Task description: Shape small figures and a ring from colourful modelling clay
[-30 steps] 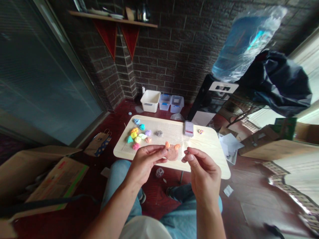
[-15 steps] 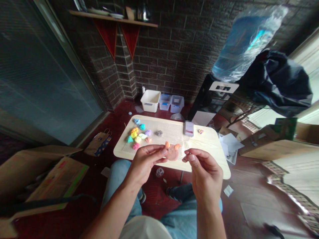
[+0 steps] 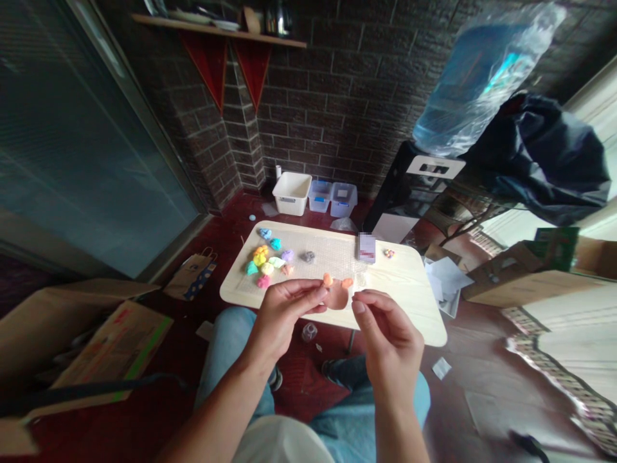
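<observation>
My left hand [image 3: 292, 310] pinches the left edge of a flat, round, pinkish-brown clay piece [image 3: 337, 297] and holds it up above the near edge of the table. Two small orange clay lumps [image 3: 346, 283] sit on its upper rim, one on each side. Just right of the clay piece, my right hand [image 3: 385, 325] is closed with thumb and fingertips pressed together. Whatever lies between those fingertips is too small to make out. Several coloured clay lumps [image 3: 263, 281] lie on the left of the table, and a grey clay lump [image 3: 308, 256] rests nearer its middle.
The pale table [image 3: 409, 302] carries a clear textured mat [image 3: 332, 253], a phone [image 3: 366, 248] and a small multicoloured ball [image 3: 389, 253]. Behind it stand a white bin [image 3: 291, 200] and a water dispenser [image 3: 409, 186]. Cardboard boxes [image 3: 96, 354] flank both sides.
My right hand has shifted slightly left, closer to the clay piece. The clay piece in my left hand has moved a little to the right and turned slightly.
</observation>
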`<state>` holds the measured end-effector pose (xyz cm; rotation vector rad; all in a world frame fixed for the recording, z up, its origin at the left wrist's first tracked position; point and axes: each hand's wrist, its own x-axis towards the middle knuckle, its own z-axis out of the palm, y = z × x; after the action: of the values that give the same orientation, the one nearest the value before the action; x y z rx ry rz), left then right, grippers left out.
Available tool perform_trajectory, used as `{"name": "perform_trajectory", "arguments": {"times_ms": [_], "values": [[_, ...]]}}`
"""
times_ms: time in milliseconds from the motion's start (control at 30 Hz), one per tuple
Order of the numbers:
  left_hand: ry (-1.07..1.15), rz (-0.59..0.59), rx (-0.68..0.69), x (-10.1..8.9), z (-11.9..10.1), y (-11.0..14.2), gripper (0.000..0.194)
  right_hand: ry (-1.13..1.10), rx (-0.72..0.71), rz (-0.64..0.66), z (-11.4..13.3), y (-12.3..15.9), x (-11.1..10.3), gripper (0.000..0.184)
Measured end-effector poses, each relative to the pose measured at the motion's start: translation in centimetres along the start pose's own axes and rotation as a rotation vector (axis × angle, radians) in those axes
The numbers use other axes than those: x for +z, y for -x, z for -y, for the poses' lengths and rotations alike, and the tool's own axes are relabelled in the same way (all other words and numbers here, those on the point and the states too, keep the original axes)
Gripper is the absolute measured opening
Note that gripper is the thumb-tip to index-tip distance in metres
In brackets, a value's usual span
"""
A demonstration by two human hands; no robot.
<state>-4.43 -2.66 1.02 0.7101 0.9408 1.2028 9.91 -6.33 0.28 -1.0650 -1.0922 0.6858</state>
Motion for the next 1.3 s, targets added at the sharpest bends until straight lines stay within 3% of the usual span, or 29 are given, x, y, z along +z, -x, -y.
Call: {"name": "perform_trajectory", "arguments": {"times_ms": [367,600,1067,1300], "values": [[-0.066,0.007,0.058,0.35,0.55,0.14,0.024,0.384,-0.287,0.049,0.59,-0.01,0.46,0.014],[-0.067,0.026,0.07,0.56,0.34,0.35,0.024,0.499,-0.306,-0.005,0.65,-0.21,0.66,0.01],[-0.085,0.042,0.067,0.52,0.09,0.67,0.025,0.5,-0.333,-0.011,1.0,-0.16,0.77,0.01],[-0.063,0.054,0.021,0.62,-0.04,0.7,0.025,0.427,-0.281,-0.005,0.97,-0.37,0.66,0.008]]}}
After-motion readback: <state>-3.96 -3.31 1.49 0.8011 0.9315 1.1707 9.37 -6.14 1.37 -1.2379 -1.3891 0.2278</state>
